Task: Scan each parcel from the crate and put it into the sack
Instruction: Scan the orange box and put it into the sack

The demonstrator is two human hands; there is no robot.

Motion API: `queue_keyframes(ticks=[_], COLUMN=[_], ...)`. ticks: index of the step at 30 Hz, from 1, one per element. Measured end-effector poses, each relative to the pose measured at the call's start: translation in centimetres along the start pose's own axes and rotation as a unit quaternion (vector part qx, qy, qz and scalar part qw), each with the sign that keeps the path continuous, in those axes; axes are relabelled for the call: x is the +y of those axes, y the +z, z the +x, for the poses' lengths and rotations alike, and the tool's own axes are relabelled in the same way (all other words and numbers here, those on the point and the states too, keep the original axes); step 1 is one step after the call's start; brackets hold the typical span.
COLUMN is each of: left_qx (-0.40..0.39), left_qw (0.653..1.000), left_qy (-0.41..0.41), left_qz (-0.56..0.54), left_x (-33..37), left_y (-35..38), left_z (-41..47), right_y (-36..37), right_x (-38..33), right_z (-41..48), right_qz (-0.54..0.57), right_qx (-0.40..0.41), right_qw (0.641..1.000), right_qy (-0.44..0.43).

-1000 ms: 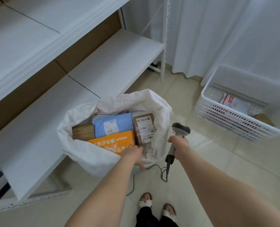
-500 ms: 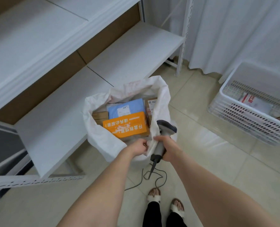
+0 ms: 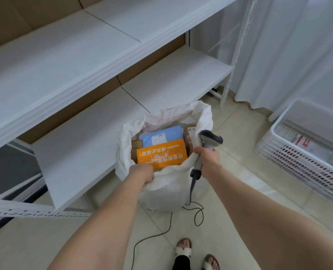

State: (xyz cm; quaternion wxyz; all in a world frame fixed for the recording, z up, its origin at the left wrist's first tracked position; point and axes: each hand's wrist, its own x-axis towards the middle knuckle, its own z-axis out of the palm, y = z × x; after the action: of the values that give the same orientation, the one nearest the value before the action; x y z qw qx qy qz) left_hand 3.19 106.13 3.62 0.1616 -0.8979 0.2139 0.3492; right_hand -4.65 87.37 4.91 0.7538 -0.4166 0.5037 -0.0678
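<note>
Here, left hand [image 3: 142, 172] gripping sack [image 3: 167, 186] rim; right hand [image 3: 208, 159] beside, holding scanner [image 3: 210, 138]

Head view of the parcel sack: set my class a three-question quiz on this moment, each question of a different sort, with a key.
1. True or false: the right hand grips the scanner.
2. Which parcel in the sack lies nearest the left hand? A) blue parcel B) orange parcel C) black parcel
3. Fill in: the white crate stands on the person's ____ side.
Key: 1 true; 2 B; 3 right.
</note>
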Motion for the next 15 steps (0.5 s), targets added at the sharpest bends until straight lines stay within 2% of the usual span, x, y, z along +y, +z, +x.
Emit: queue_keyframes(ticks=[4,7,11,15], left_qx=[-0.042,-0.128,-0.179,-0.224], left_qw=[0.998,0.99,0.982,0.973], left_qy=[0.024,0.037,0.015,0.023], left_qz=[-0.039,-0.043,-0.057,-0.048], left_x=[-1.0,-0.8,-0.5,0.5], left_y=[-2.3,-2.4,-5.3,-6.1], left_z=[0.3,-0.1,-1.8,-3.3], right_y=[1.6,2.0,2.5,2.4], right_x=[-1.6,-2.0,-3.2,-3.3], right_z=[0.5,0.7,0.3,-0.8], right_qz=[0.027,0.013,-0.023,-0.107], right_qx=[0.018,0.039,0.076,0.084], right_qw=[0.999,0.999,0.996,0.991], right_qy=[-0.027,-0.015,-0.029,-0.006])
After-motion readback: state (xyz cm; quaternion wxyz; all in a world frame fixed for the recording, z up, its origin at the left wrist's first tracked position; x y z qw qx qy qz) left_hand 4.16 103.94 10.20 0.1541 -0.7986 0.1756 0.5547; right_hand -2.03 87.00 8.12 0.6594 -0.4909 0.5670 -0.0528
